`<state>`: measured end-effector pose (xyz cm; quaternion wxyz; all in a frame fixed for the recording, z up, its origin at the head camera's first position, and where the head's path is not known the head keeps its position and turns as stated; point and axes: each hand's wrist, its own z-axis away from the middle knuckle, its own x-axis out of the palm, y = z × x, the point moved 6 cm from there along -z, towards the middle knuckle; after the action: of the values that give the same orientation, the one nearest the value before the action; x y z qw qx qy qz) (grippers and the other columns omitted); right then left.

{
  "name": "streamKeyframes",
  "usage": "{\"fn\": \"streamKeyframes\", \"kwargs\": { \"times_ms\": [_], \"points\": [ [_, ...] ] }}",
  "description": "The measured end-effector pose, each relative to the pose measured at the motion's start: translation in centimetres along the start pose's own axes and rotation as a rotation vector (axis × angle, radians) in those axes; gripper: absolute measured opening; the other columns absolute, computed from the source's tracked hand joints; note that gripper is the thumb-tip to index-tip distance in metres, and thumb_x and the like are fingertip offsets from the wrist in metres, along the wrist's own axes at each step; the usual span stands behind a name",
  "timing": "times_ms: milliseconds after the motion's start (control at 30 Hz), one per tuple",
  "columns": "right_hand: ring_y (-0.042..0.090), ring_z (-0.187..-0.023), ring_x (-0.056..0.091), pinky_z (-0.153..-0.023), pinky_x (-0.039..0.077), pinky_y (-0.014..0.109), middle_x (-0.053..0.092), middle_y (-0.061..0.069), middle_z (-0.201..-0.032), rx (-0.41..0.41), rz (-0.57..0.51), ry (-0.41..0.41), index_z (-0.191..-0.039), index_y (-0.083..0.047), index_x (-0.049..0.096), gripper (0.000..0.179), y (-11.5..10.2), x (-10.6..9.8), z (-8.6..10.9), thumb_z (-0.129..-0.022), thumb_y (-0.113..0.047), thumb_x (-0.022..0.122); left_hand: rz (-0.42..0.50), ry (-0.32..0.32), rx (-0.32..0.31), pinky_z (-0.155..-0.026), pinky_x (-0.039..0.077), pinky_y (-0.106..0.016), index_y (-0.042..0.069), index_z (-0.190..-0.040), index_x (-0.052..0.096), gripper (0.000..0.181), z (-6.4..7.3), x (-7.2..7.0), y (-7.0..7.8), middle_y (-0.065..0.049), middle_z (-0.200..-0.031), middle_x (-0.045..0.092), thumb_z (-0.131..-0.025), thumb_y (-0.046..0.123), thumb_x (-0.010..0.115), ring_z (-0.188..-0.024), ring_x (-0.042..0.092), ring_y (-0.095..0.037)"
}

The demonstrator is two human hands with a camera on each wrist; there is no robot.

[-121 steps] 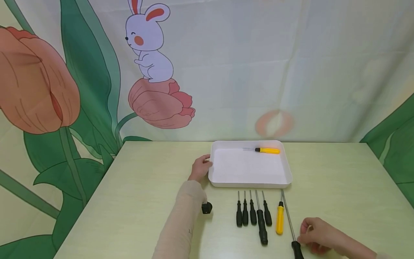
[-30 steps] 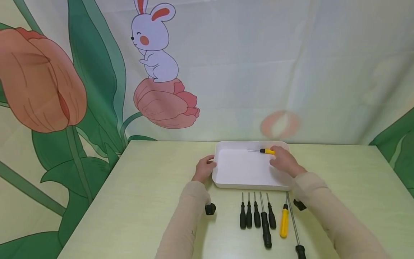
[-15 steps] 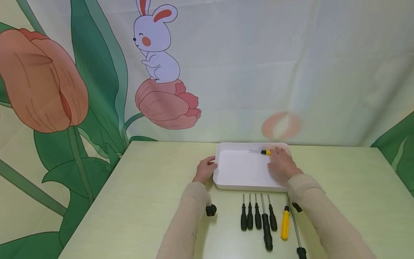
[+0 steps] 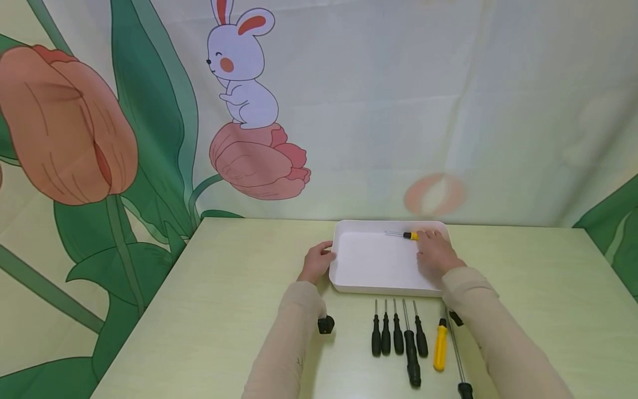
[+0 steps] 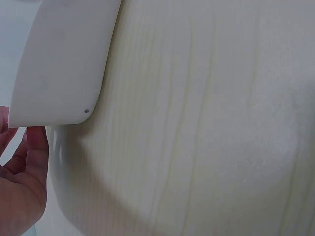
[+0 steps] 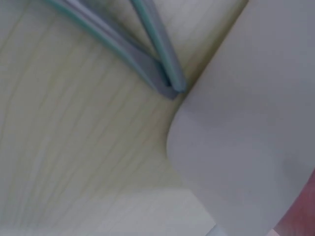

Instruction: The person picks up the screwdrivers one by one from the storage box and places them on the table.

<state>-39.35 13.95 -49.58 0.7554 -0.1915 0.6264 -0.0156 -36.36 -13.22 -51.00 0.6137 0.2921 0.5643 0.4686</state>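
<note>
A white tray [image 4: 374, 266] stands at the back of the table. At its left end my left hand [image 4: 316, 261] grips the rim; the left wrist view has the thumb and fingers [image 5: 37, 152] on either side of the tray's edge. Inside the tray, near the back right, lies a yellow screwdriver [image 4: 413, 235] with its shaft pointing left. My right hand [image 4: 438, 252] reaches over the tray and holds this screwdriver by the handle, which the fingers mostly hide. Only a sliver of that hand shows in the right wrist view, beyond the tray wall [image 6: 246, 123].
In front of the tray several black screwdrivers [image 4: 397, 337] lie side by side, tips toward it. A larger black screwdriver [image 4: 412, 363] is among them. Further right are another yellow screwdriver [image 4: 440, 349] and a long black-handled screwdriver [image 4: 465, 390], their tips close together beside the tray.
My right hand has left the long black-handled screwdriver at the front right and moved into the tray, onto the yellow screwdriver. That screwdriver has tilted slightly. My left hand stays on the rim.
</note>
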Motion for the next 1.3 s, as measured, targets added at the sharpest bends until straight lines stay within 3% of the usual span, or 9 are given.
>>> {"fn": "streamKeyframes", "kwargs": {
  "times_ms": [267, 467, 633, 900, 1100, 1300],
  "points": [
    [0.038, -0.12, 0.034, -0.101, 0.029, 0.05, 0.035, 0.026, -0.131, 0.024, -0.072, 0.031, -0.133, 0.005, 0.029, 0.048, -0.11, -0.42, 0.19, -0.087, -0.004, 0.041, 0.002, 0.0, -0.009, -0.079, 0.047, -0.029, 0.01, -0.12, 0.055, 0.036, -0.05, -0.04, -0.16, -0.014, -0.106, 0.06, -0.084, 0.01, 0.054, -0.094, 0.056, -0.022],
    [0.04, -0.11, 0.042, -0.095, 0.035, 0.05, 0.041, 0.026, -0.125, 0.025, -0.045, 0.078, -0.128, 0.005, 0.036, 0.045, -0.39, -0.46, 0.3, -0.085, -0.001, 0.046, 0.003, -0.003, -0.006, -0.08, 0.047, -0.03, 0.01, -0.12, 0.055, 0.036, -0.06, -0.07, -0.27, -0.014, -0.105, 0.06, -0.084, 0.01, 0.054, -0.094, 0.055, -0.022],
    [0.038, -0.097, 0.048, -0.086, 0.041, 0.048, 0.05, 0.025, -0.111, 0.003, -0.016, 0.12, -0.117, 0.007, 0.046, 0.038, -0.78, -0.71, 0.45, -0.08, 0.001, 0.052, 0.005, -0.009, -0.005, -0.082, 0.047, -0.031, 0.009, -0.121, 0.054, 0.036, 0.09, -0.06, -0.19, -0.014, -0.106, 0.059, -0.084, 0.011, 0.053, -0.095, 0.055, -0.023],
    [0.034, -0.089, 0.051, -0.081, 0.043, 0.046, 0.055, 0.022, -0.1, -0.009, 0.023, 0.132, -0.111, 0.006, 0.051, 0.034, -0.72, -0.53, 0.51, -0.077, 0.0, 0.056, 0.01, -0.009, 0.0, -0.081, 0.047, -0.031, 0.009, -0.12, 0.054, 0.036, 0.12, 0.01, -0.1, -0.014, -0.106, 0.06, -0.084, 0.011, 0.053, -0.095, 0.056, -0.023],
    [0.028, -0.076, 0.051, -0.07, 0.043, 0.04, 0.057, 0.016, -0.086, -0.046, 0.028, 0.155, -0.099, 0.004, 0.055, 0.026, -0.76, -0.39, 0.72, -0.074, 0.001, 0.058, 0.006, -0.004, 0.004, -0.081, 0.047, -0.031, 0.009, -0.12, 0.054, 0.036, 0.07, 0.01, -0.1, -0.015, -0.106, 0.06, -0.084, 0.01, 0.054, -0.095, 0.056, -0.023],
    [0.023, -0.07, 0.047, -0.064, 0.039, 0.034, 0.056, 0.012, -0.08, -0.04, 0.005, 0.108, -0.095, 0.002, 0.056, 0.019, -0.89, -0.31, 0.78, -0.076, 0.002, 0.055, 0.014, -0.016, 0.002, -0.08, 0.048, -0.031, 0.008, -0.121, 0.054, 0.036, 0.13, 0.0, 0.03, -0.015, -0.106, 0.059, -0.085, 0.01, 0.053, -0.095, 0.056, -0.024]
  ]
}}
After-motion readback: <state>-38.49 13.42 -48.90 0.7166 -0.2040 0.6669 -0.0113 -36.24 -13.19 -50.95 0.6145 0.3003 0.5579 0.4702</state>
